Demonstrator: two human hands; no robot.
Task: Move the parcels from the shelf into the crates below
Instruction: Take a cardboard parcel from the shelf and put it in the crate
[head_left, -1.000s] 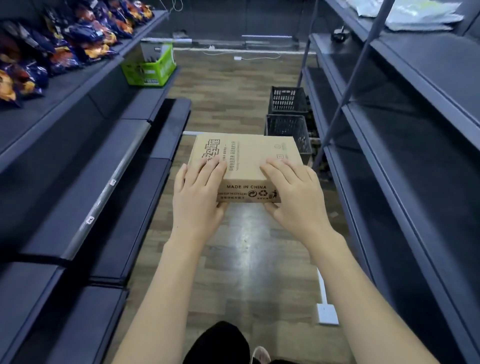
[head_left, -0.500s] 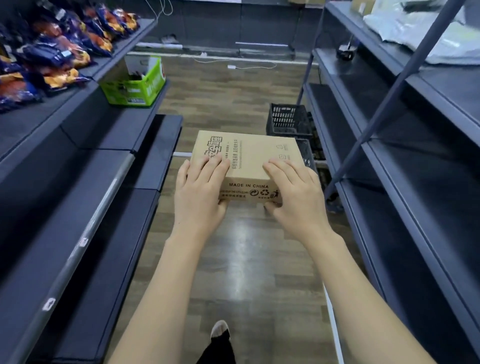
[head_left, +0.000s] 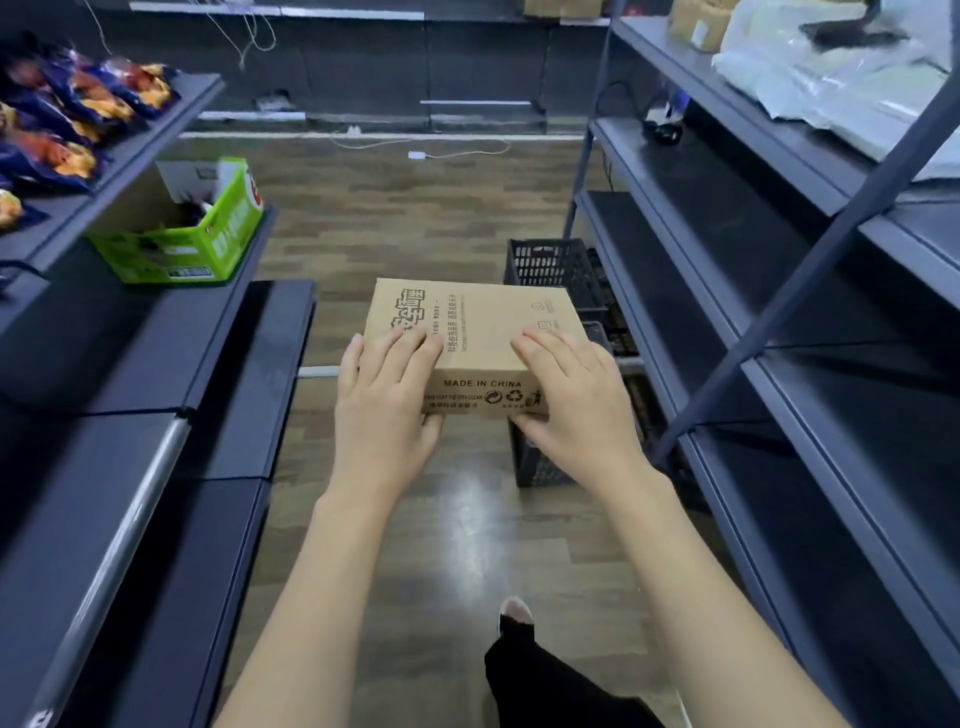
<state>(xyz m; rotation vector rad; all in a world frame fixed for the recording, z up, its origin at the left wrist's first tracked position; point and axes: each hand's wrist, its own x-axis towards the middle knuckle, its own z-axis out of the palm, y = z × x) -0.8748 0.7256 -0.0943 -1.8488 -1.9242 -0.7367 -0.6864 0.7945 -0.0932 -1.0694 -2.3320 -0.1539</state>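
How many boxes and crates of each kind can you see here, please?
Brown cardboard box held in both hands: 1
Green carton on left shelf: 1
Black crates on floor: 2, far and near
Total: 4

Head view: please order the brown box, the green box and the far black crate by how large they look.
1. Brown box, though it is nearest the camera, so this may mislead.
2. Green box, slightly smaller.
3. Far black crate, partly hidden behind the brown box, so its size is unsure.
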